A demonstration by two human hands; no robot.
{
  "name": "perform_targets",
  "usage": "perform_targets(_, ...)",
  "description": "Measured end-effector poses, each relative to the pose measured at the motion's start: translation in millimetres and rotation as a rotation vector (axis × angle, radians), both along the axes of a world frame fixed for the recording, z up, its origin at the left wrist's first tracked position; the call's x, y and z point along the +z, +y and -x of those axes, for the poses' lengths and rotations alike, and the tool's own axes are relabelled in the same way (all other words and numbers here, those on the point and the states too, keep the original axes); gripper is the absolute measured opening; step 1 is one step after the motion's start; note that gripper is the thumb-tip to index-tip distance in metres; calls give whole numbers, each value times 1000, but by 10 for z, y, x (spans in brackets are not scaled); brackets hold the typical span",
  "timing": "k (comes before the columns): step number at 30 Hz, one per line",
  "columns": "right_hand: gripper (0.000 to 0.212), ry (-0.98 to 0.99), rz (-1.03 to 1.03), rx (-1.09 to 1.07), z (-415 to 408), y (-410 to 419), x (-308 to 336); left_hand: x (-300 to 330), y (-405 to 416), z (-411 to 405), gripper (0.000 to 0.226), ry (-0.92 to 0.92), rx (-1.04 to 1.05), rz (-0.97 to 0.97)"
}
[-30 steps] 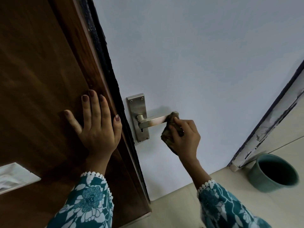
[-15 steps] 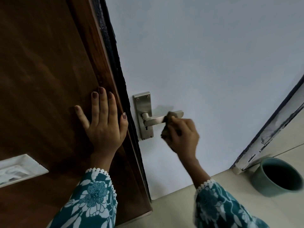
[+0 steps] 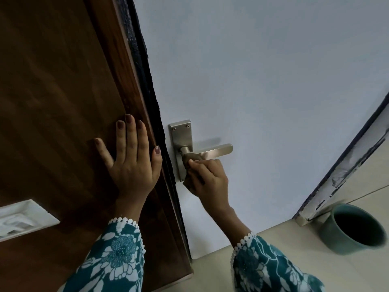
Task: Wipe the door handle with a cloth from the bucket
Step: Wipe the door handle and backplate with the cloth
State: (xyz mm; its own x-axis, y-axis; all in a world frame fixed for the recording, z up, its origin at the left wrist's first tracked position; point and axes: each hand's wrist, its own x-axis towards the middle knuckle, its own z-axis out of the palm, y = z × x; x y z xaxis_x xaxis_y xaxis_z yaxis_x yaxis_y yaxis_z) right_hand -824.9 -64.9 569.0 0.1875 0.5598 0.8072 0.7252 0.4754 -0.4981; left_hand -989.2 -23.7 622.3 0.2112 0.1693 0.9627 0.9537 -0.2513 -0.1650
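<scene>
The white door (image 3: 263, 81) stood beside its brown wooden frame (image 3: 52, 102), where the left hand (image 3: 130, 163) lay flat and open, teal bucket (image 3: 351, 228) on the floor, right hand (image 3: 207, 180) pinching the brown cloth (image 3: 190, 158) against the lever handle (image 3: 210, 151) near its base.

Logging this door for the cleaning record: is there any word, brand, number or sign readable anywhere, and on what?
None readable.
Door handle and its backplate: no marking, only screws.
Bucket: plain, no label.
White switch plate: blurred, no text made out.
Cloth in the right hand: no print visible.
</scene>
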Motion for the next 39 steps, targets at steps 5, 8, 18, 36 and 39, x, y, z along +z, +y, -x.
perform_targets(5,20,172,82,-168,-513,55,47,5,9,-5,59,-1,0,-11)
perform_targets(8,21,274,151,-234,-748,81,59,6,5,-13,57,-7,-6,-17)
perform_targets(18,16,81,32,-63,28,22,39,1,16,-13,58,4,-9,-32)
perform_targets(36,22,232,112,-154,-733,-57,428,-4,4,6,60,-3,-17,7)
perform_targets(39,21,60,-5,-60,-590,-45,665,-1,0,1,60,2,-17,18)
